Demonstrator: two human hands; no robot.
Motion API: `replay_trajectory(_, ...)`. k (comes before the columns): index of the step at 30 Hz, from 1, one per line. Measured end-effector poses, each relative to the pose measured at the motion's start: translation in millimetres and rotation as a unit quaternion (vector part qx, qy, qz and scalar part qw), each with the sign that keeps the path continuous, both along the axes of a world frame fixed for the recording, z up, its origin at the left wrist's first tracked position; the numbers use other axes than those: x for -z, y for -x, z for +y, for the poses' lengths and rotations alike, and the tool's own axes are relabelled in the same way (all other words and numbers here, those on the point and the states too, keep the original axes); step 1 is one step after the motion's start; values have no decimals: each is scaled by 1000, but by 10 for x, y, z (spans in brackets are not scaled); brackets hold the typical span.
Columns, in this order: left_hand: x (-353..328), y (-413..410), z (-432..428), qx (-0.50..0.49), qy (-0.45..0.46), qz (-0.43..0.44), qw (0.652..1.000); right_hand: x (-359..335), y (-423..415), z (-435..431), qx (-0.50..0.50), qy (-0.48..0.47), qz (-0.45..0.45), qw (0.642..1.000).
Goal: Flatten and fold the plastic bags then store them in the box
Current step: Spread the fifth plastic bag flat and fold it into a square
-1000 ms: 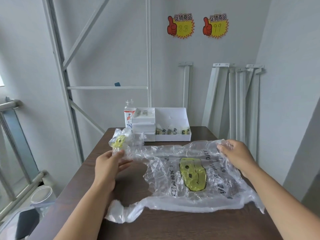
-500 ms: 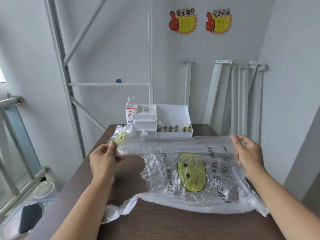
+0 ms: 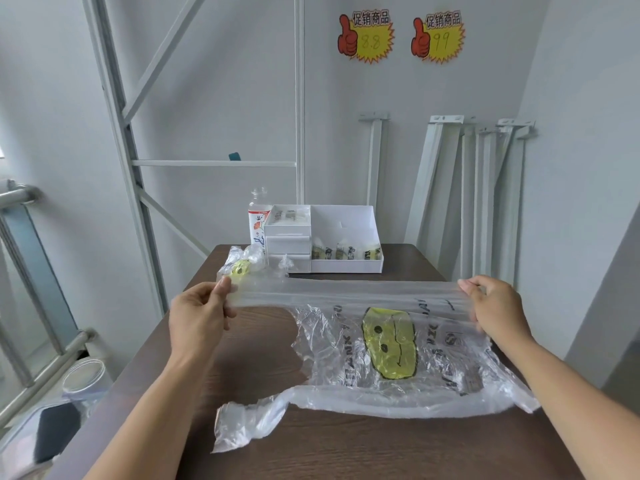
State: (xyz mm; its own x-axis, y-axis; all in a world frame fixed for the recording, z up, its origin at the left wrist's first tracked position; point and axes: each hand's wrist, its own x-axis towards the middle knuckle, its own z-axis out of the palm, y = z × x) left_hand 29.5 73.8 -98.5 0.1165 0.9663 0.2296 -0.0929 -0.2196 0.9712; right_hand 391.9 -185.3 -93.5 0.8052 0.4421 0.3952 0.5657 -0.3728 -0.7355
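A clear plastic bag (image 3: 388, 344) with a yellow smiley face and black lettering lies across the brown table (image 3: 346, 452). Its far edge is lifted and stretched taut between my hands. My left hand (image 3: 201, 313) pinches one handle end at the left. My right hand (image 3: 491, 310) grips the bag's far right corner. The near handle trails off limp toward the table's front. A second crumpled bag (image 3: 242, 263) with a yellow print sits behind my left hand. The white box (image 3: 346, 237) at the table's back holds several folded bags in its open right compartment.
A plastic bottle (image 3: 258, 220) stands left of the box, against its small drawers. White metal shelf rails lean on the wall at the right. A metal frame and railing stand left of the table, with a clear jar (image 3: 83, 375) on the floor below.
Both hands have lifted the bag's far edge off the table and pulled apart, so that edge went from crumpled to a straight taut band. The camera view shifted slightly.
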Motion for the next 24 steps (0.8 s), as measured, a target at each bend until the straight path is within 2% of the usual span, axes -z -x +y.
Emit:
replay_trajectory(4,-21,80,50,59,60,7,996,44,-16,35,-13,17,73,997)
replay_trajectory(7,-94,198,42,109,76,39,990,-82,9,5,-42,22,215,975)
replay_trajectory(9,-133,291,9,114,72,96,986,-223,63,-70,-79,1,303,950)
replay_trajectory(10,-142,341,-26,102,54,152,982,-287,85,-127,-92,5,317,944)
replay_trajectory(12,-154,438,-188,68,-18,245,967,-400,155,-279,-87,61,297,949)
replay_trajectory(13,-160,488,-305,68,-63,260,961,-435,210,-358,-75,108,268,954)
replay_trajectory(14,-170,532,-443,92,-100,257,957,-450,261,-432,-64,155,236,957)
replay_trajectory(16,-229,619,-821,209,-144,252,934,-448,396,-581,-68,223,183,955)
replay_trajectory(18,-186,664,-1153,282,-204,313,884,-423,577,-677,-86,275,123,950)
replay_trajectory(20,-59,597,-1359,226,-309,412,827,-370,724,-713,-94,336,50,936)
replay_trajectory(21,10,538,-1423,180,-343,439,810,-321,757,-721,-92,348,25,932)
replay_trajectory(24,161,439,-1402,79,-400,460,789,-185,805,-698,-83,327,-14,941)
